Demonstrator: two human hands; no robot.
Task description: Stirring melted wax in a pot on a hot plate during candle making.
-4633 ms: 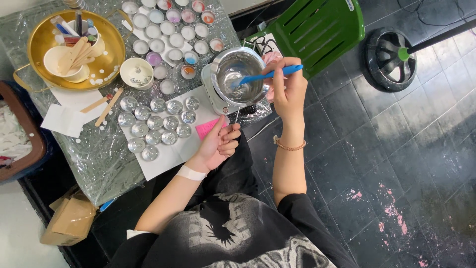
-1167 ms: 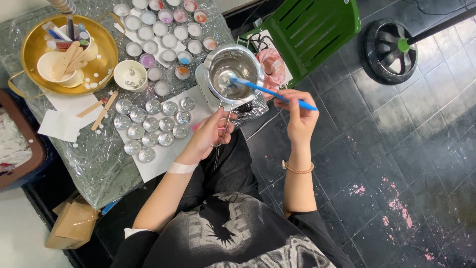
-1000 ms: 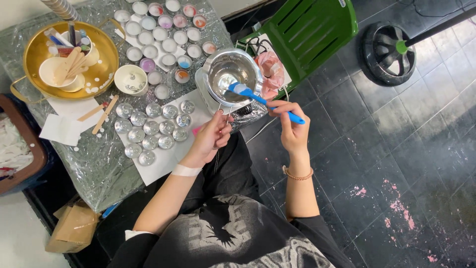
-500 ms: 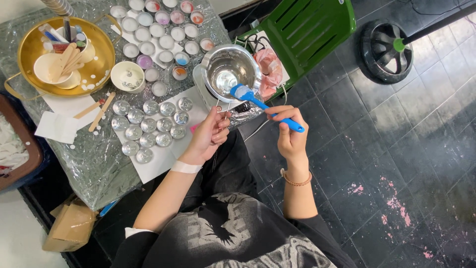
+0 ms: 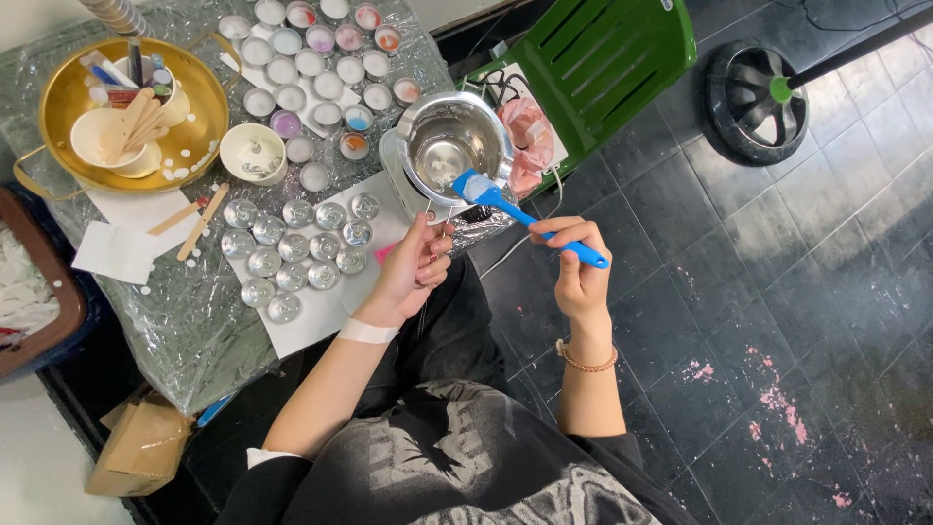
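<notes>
Spatula (image 5: 515, 209), blue, now lifted out of the steel pot (image 5: 455, 146) to rest its whitish tip on the near rim, right hand (image 5: 575, 267) fingers closed round its handle; left hand (image 5: 416, 264) pinches the pot's wire handle at the desk edge; stirring paused.

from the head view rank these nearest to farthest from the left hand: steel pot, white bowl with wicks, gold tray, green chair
1. steel pot, just above the left hand, whose fingers grip its wire handle.
2. white bowl with wicks, up and to the left on the table.
3. green chair, upper right on the floor.
4. gold tray, far upper left.

The chair and tray are close; their order is uncertain.
</notes>
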